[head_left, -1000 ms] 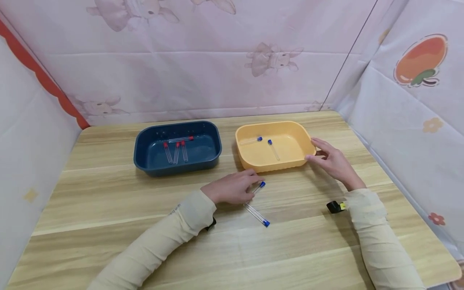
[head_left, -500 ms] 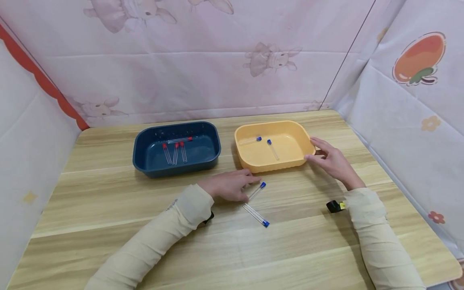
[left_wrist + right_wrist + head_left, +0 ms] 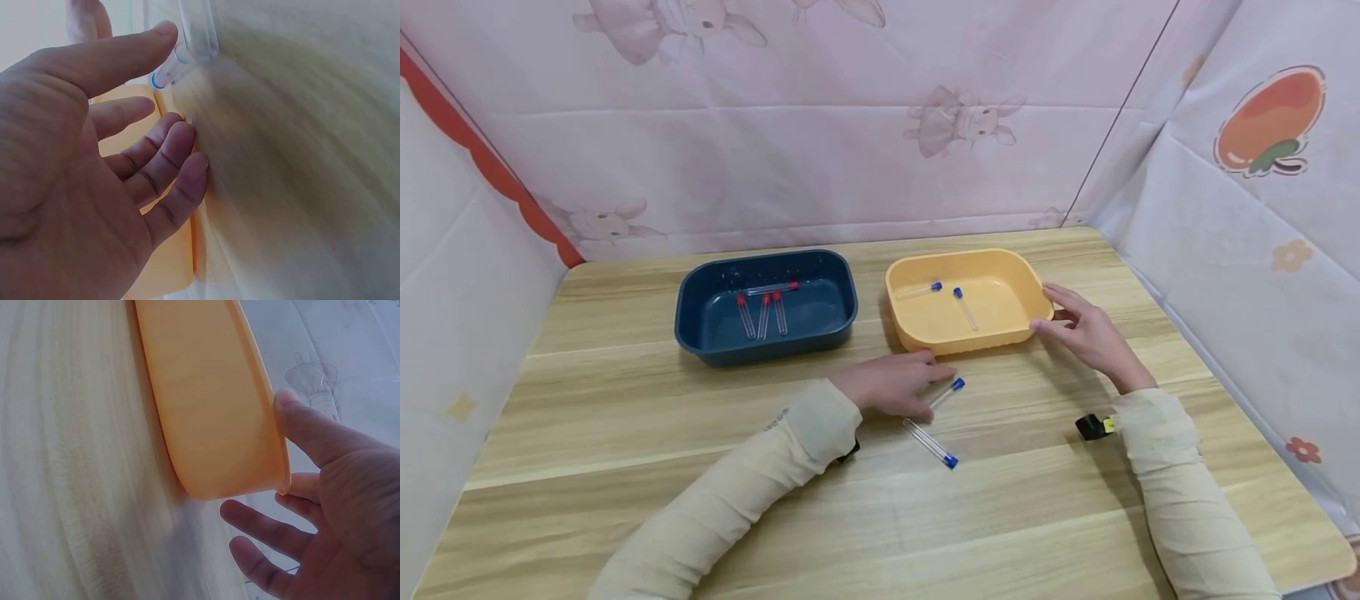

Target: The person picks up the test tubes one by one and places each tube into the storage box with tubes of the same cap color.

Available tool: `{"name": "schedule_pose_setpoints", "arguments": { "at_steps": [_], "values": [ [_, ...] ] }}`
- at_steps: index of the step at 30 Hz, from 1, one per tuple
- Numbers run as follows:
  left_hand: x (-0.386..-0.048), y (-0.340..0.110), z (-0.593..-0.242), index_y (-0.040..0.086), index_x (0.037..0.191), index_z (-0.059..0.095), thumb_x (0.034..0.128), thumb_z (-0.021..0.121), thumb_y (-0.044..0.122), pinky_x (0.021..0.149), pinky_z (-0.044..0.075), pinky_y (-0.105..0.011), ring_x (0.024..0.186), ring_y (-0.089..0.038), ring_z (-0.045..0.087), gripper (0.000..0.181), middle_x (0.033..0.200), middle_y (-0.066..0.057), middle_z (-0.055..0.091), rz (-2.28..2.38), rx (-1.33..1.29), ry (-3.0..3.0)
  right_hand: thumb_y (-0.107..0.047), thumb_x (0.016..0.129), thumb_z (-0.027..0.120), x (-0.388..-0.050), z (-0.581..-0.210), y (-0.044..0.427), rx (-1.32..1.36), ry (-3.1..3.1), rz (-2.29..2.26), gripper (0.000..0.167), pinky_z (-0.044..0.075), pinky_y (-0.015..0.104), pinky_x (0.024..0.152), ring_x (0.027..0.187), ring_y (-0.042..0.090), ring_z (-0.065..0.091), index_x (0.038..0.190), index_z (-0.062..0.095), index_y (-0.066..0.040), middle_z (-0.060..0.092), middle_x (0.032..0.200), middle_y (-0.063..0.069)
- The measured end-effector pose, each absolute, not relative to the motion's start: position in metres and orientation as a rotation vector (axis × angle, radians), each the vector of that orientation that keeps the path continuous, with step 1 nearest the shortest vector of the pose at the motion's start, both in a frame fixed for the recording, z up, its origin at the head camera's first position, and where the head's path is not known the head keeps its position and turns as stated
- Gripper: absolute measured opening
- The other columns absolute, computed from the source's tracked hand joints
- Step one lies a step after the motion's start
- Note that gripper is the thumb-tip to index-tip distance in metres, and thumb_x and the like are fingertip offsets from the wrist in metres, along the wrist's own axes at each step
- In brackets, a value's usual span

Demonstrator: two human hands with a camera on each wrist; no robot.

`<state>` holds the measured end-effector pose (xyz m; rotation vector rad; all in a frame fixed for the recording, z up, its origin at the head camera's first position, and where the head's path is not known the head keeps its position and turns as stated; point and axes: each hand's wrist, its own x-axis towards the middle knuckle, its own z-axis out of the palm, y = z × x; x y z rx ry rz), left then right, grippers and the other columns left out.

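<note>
My left hand (image 3: 897,385) is low over the table, fingers loosely bent and thumb apart from the index finger. Near its fingertips lies a clear test tube with a blue cap (image 3: 957,384); contact is hard to tell. Closer to me lie more blue-capped test tubes (image 3: 931,444), side by side; the left wrist view shows clear tube ends (image 3: 199,37) beyond the thumb. My right hand (image 3: 1092,335) holds the yellow bin (image 3: 967,343) by its right rim, thumb and index finger on the edge (image 3: 270,394), other fingers loose. Two blue-capped tubes (image 3: 965,308) lie inside it.
Left of the yellow bin stands a dark blue bin (image 3: 767,350) with several red-capped test tubes (image 3: 780,315) in it. A printed cloth wall (image 3: 820,175) rises behind the wooden table (image 3: 625,475), with more cloth at both sides.
My left hand shifts slightly left, then back to the right. The blue-capped tube by its fingertips has slid a little to the right. My right hand and the yellow bin stay put.
</note>
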<state>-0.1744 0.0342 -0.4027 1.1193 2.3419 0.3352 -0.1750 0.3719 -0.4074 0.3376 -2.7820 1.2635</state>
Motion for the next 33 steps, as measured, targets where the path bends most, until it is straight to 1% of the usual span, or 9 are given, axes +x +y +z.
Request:
{"name": "schedule_pose_setpoints", "arguments": {
  "at_steps": [4, 8, 11, 13, 15, 18, 21, 26, 33],
  "values": [
    [-0.171, 0.041, -0.402, 0.024, 0.158, 0.045, 0.0938, 0.077, 0.029, 0.078, 0.049, -0.027, 0.097, -0.016, 0.055, 0.073, 0.123, 0.000, 0.050, 0.353, 1.121, 2.328, -0.013, 0.098, 0.074, -0.174, -0.408, 0.372, 0.331, -2.791, 1.244, 0.068, 0.049, 0.005, 0.081, 0.099, -0.001, 0.059, 0.153, 0.041, 0.007, 0.036, 0.162, 0.022],
    [-0.169, 0.049, -0.402, 0.022, 0.156, 0.048, 0.0970, 0.073, 0.023, 0.083, 0.049, -0.027, 0.099, -0.015, 0.053, 0.065, 0.122, 0.000, 0.051, 0.346, 1.131, 2.334, -0.014, 0.098, 0.074, -0.174, -0.408, 0.373, 0.326, -2.797, 1.232, 0.068, 0.049, 0.005, 0.081, 0.098, -0.004, 0.059, 0.153, 0.041, 0.007, 0.036, 0.162, 0.022],
    [-0.169, 0.056, -0.402, 0.021, 0.155, 0.051, 0.0986, 0.071, 0.019, 0.083, 0.047, -0.025, 0.099, -0.014, 0.052, 0.060, 0.118, 0.000, 0.052, 0.338, 1.170, 2.348, -0.013, 0.098, 0.073, -0.174, -0.409, 0.373, 0.331, -2.793, 1.233, 0.067, 0.049, 0.005, 0.081, 0.097, -0.006, 0.058, 0.153, 0.041, 0.008, 0.036, 0.162, 0.023],
    [-0.167, 0.061, -0.402, 0.021, 0.153, 0.053, 0.0985, 0.071, 0.018, 0.081, 0.046, -0.024, 0.098, -0.014, 0.051, 0.058, 0.114, 0.001, 0.053, 0.345, 1.183, 2.355, -0.013, 0.098, 0.074, -0.174, -0.409, 0.373, 0.332, -2.793, 1.237, 0.068, 0.049, 0.005, 0.081, 0.098, -0.004, 0.059, 0.153, 0.041, 0.008, 0.036, 0.162, 0.023],
    [-0.165, 0.066, -0.401, 0.019, 0.152, 0.054, 0.0979, 0.071, 0.016, 0.079, 0.045, -0.023, 0.097, -0.014, 0.050, 0.057, 0.111, 0.001, 0.053, 0.350, 1.196, 2.365, -0.012, 0.097, 0.074, -0.175, -0.409, 0.373, 0.332, -2.795, 1.239, 0.068, 0.049, 0.005, 0.081, 0.101, 0.004, 0.062, 0.154, 0.040, 0.008, 0.035, 0.162, 0.023],
    [-0.161, 0.074, -0.400, 0.018, 0.151, 0.056, 0.0973, 0.072, 0.016, 0.083, 0.045, -0.023, 0.101, -0.014, 0.049, 0.056, 0.115, 0.001, 0.056, 0.350, 1.183, 2.388, -0.012, 0.097, 0.074, -0.175, -0.408, 0.373, 0.333, -2.798, 1.248, 0.069, 0.049, 0.005, 0.081, 0.107, 0.023, 0.065, 0.154, 0.040, 0.007, 0.034, 0.162, 0.023],
    [-0.158, 0.081, -0.399, 0.018, 0.152, 0.054, 0.0977, 0.071, 0.016, 0.090, 0.047, -0.024, 0.107, -0.013, 0.048, 0.057, 0.125, -0.001, 0.058, 0.339, 1.144, 2.415, -0.011, 0.098, 0.073, -0.176, -0.407, 0.372, 0.341, -2.796, 1.250, 0.068, 0.049, 0.005, 0.082, 0.111, 0.037, 0.063, 0.154, 0.040, 0.008, 0.034, 0.162, 0.024],
    [-0.154, 0.088, -0.399, 0.017, 0.156, 0.048, 0.0987, 0.068, 0.017, 0.094, 0.050, -0.027, 0.112, -0.013, 0.050, 0.061, 0.136, -0.006, 0.055, 0.321, 1.060, 2.440, -0.012, 0.098, 0.073, -0.176, -0.405, 0.372, 0.331, -2.801, 1.243, 0.068, 0.048, 0.005, 0.082, 0.112, 0.040, 0.063, 0.154, 0.040, 0.007, 0.035, 0.162, 0.023],
    [-0.155, 0.086, -0.401, 0.012, 0.158, 0.042, 0.0977, 0.072, 0.026, 0.098, 0.048, -0.027, 0.112, -0.013, 0.049, 0.069, 0.136, -0.007, 0.052, 0.358, 1.001, 2.431, -0.010, 0.097, 0.074, -0.176, -0.407, 0.371, 0.339, -2.798, 1.231, 0.067, 0.048, 0.005, 0.081, 0.109, 0.036, 0.064, 0.153, 0.041, 0.008, 0.036, 0.161, 0.025]
  ]
}}
